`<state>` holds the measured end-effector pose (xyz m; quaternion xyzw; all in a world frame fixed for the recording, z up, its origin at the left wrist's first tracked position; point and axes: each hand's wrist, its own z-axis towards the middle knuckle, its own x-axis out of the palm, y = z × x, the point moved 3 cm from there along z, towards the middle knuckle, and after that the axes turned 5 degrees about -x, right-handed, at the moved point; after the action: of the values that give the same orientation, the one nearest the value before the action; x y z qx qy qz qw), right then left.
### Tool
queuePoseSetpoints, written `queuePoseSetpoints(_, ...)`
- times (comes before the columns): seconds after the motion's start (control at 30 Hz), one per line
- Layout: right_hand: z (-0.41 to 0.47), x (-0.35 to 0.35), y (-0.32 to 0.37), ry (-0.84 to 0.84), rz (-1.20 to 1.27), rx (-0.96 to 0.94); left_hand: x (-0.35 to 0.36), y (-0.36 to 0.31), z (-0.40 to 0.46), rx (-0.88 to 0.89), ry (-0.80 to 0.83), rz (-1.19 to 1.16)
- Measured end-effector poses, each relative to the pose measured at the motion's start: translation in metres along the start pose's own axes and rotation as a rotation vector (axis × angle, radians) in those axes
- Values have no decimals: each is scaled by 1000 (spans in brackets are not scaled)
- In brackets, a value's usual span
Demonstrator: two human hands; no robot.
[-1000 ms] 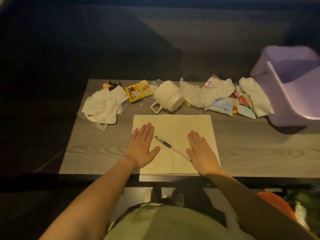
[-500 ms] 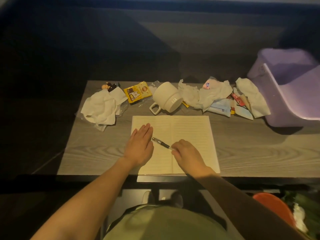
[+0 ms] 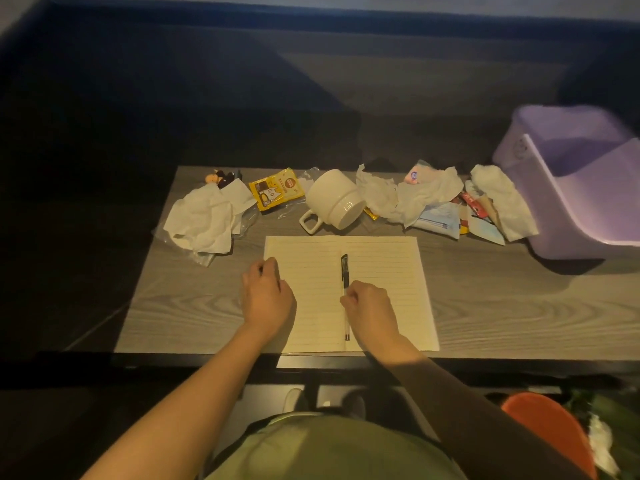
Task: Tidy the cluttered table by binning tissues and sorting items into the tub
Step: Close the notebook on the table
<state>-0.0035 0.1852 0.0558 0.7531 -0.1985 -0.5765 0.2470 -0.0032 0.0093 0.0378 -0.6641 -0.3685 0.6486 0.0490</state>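
Note:
An open lined notebook (image 3: pixel 384 271) lies at the table's near edge. A black pen (image 3: pixel 344 271) rests along its centre fold, and my right hand (image 3: pixel 372 311) has its fingertips pinched on the pen's middle. My left hand (image 3: pixel 266 299) is curled over the notebook's left edge. Crumpled white tissues lie at the left (image 3: pixel 204 220), middle (image 3: pixel 401 199) and right (image 3: pixel 502 202) of the far row. A lilac tub (image 3: pixel 585 216) stands tilted at the table's right end.
A white mug (image 3: pixel 334 202) lies on its side behind the notebook. A yellow packet (image 3: pixel 277 190), a small figurine (image 3: pixel 218 178) and several sachets (image 3: pixel 440 220) sit among the tissues. An orange bin (image 3: pixel 547 431) is on the floor at the lower right.
My right hand closed on the pen and turned it from slanted to straight along the centre fold. My left hand went from flat on the left page to curled at its outer edge.

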Motion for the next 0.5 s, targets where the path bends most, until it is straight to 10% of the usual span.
queuePoseSetpoints(0.2,1,-1,-2,33,4,1,-13,-1,17,-394,34,-432)
queuePoseSetpoints(0.3,2,-1,-4,63,20,7,-38,-13,22,-627,393,-827)
queuePoseSetpoints(0.5,1,-9,-14,225,169,-11,-62,-59,-4,-220,905,-805)
